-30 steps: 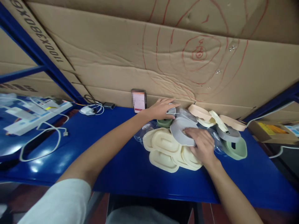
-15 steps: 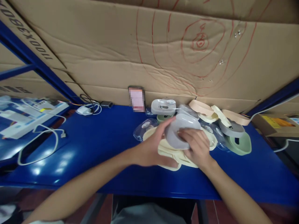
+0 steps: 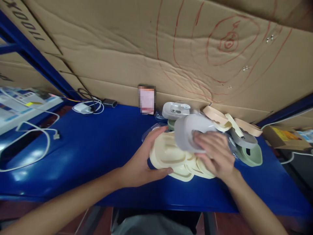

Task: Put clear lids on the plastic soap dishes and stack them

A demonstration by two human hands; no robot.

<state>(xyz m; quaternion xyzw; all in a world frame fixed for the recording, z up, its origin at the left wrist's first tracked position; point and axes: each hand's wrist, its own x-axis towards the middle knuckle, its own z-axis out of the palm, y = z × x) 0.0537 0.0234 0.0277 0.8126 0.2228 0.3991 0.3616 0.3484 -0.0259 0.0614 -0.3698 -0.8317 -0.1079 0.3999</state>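
Observation:
In the head view my right hand (image 3: 216, 155) grips a grey oval plastic tray-like piece (image 3: 186, 132), its fingers at the hole in the middle; motion blurs both. My left hand (image 3: 146, 156) is around the left end of a cream plastic piece (image 3: 170, 148) with a recessed centre, thumb on the near edge and fingers on the far edge. More cream pieces (image 3: 182, 173) lie beneath and beside it, partly hidden by the hands and the upper pieces. The grey piece is held above the right part of this cream pile.
Behind the pile sits a pale grey piece (image 3: 171, 109); peach (image 3: 215, 116) and green (image 3: 254, 155) pieces lie right. A phone (image 3: 147, 100) leans on the cardboard wall (image 3: 110, 58). White cables (image 3: 46, 137) and a charger (image 3: 84, 108) are left on the blue table (image 3: 97, 147).
The grey piece has tilted and moved off the left hand with the right hand. My left hand has shifted left and closed around the cream piece. The view has turned slightly.

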